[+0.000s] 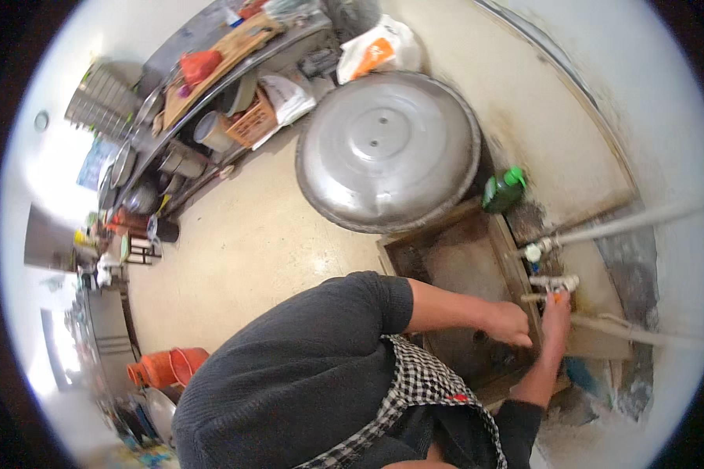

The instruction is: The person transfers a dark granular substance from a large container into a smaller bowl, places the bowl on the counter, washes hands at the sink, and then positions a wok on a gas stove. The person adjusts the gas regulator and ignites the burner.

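Observation:
My right hand (555,311) reaches up to the tap (533,298) on the wall side of the sink, fingers closed around its small orange handle (558,297). My left hand (511,324) hangs over the sink (438,291) with its fingers curled in. What it holds, if anything, is hidden from view. Below the left hand is the sink's dark, stained inside. I cannot make out whether water runs from the tap.
A large round metal lid (391,148) covers a wide vessel beyond the sink. A green bottle (504,190) stands at the sink's far corner. White pipes (626,228) run along the wall. A cluttered shelf (289,43) and an orange gas cylinder (168,367) stand across the floor.

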`<state>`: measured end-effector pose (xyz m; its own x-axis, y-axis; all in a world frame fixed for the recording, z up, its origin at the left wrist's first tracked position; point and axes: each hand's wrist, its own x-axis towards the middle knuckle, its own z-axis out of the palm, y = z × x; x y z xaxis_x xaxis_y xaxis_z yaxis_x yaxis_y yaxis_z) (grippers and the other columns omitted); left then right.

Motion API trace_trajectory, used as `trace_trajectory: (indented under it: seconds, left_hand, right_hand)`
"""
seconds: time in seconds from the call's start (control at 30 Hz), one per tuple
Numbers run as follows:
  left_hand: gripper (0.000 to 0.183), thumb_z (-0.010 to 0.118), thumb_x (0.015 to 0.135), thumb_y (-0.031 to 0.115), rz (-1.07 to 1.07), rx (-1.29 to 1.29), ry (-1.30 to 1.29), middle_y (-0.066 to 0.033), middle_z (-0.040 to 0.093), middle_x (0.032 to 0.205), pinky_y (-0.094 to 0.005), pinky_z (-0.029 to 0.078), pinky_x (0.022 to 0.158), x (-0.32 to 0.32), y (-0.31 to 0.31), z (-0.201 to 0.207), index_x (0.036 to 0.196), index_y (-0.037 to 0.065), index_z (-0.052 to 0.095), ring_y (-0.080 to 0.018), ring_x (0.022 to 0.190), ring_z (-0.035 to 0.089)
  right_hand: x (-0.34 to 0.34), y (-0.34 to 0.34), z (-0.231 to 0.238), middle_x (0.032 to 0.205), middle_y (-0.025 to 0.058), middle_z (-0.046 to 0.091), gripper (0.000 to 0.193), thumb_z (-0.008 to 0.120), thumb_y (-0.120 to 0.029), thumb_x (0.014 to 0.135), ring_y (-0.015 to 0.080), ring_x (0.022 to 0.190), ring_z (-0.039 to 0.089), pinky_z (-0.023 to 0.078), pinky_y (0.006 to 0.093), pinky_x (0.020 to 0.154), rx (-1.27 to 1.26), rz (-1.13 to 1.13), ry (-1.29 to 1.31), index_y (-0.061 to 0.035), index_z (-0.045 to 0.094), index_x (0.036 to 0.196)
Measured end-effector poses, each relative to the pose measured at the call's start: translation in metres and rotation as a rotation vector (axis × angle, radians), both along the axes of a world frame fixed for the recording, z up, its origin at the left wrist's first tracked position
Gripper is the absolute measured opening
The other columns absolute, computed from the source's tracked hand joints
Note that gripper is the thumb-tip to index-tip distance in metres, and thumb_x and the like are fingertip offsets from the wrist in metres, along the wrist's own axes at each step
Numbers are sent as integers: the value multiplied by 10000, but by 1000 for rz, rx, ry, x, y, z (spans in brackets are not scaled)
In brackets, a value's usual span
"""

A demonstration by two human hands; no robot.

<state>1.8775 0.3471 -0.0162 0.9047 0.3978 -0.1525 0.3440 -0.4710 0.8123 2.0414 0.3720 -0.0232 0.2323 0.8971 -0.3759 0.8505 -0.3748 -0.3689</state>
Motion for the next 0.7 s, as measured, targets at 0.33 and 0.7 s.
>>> trace_trajectory:
  seconds: [0.33, 0.7]
  left_hand:
    - [442, 522, 852, 410, -28, -1295, -652, -101, 598, 1091, -417, 437, 787, -119, 2, 76, 1175, 110, 550, -259, 992, 555]
    - [593, 575, 804, 409, 403, -244, 417, -128, 479, 1281, -524, 315, 949, -416, -73, -9, 1313, 140, 432, -234, 1216, 407]
  right_hand:
    - [-6, -83, 16, 1130, 115, 528, 337, 511, -306, 894, 210, 988, 520, 430, 364, 862, 41, -183, 1681, -55, 507, 1119]
    - [-204, -122, 7, 1074, 148, 579, 529, 551, -218, 858, 279, 957, 569, 453, 388, 790, -167, -95, 401, -50, 351, 1319]
